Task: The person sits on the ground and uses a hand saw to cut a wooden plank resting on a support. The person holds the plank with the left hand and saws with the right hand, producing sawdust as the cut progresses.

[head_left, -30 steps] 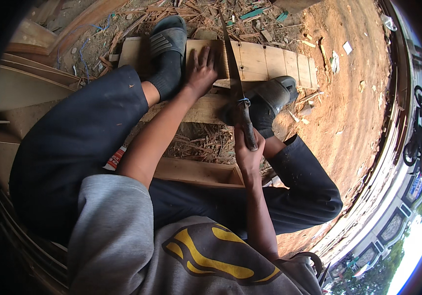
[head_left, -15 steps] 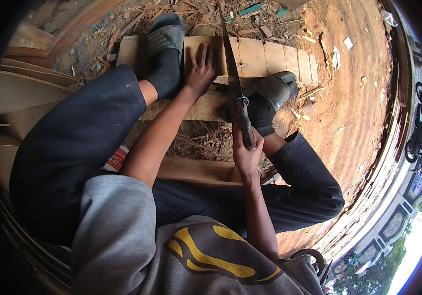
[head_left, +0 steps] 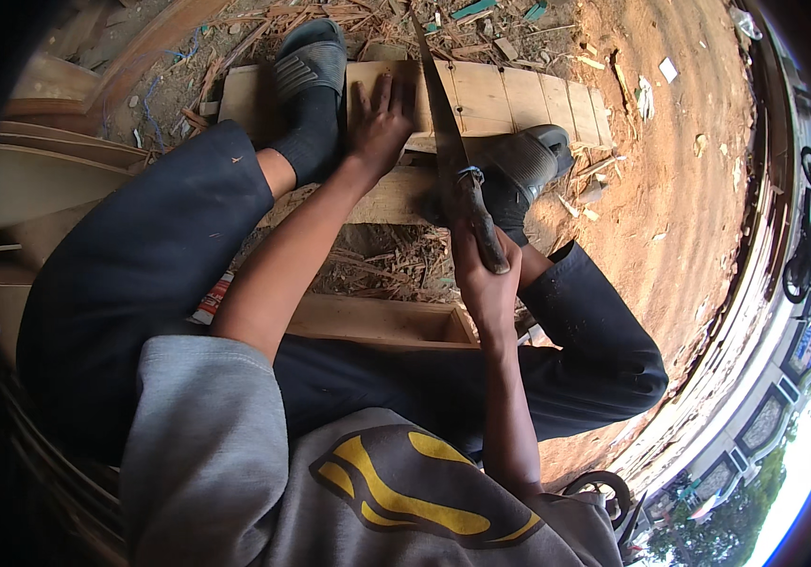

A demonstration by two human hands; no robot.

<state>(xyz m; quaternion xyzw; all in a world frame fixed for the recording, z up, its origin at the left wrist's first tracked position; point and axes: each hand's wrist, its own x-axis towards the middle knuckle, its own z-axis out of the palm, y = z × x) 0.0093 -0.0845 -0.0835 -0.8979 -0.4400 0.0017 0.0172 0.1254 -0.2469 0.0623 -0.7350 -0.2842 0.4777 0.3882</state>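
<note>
A handsaw [head_left: 446,128] with a long dark blade and a worn handle crosses a pale wooden board [head_left: 483,94]. My right hand [head_left: 486,274] is closed around its handle, near my right foot. The blade points away from me, over the board, which has several dark lines drawn across it. My left hand [head_left: 383,128] lies with fingers spread on the board, left of the blade. Beside it, my left sandalled foot [head_left: 311,71] rests on the board. My right sandalled foot [head_left: 528,161] is at the board's near edge. Whether the teeth are in a cut cannot be made out.
Another timber piece [head_left: 377,200] lies under the board on the near side. Wood chips [head_left: 382,260] litter the ground. A wooden box frame [head_left: 382,319] sits close to my legs. Curved panels [head_left: 56,165] stand at the left, and a large rough wood surface [head_left: 674,189] spreads at the right.
My right hand and the saw have slid a little forward, away from me. My left hand stays on the board. The view has shifted slightly.
</note>
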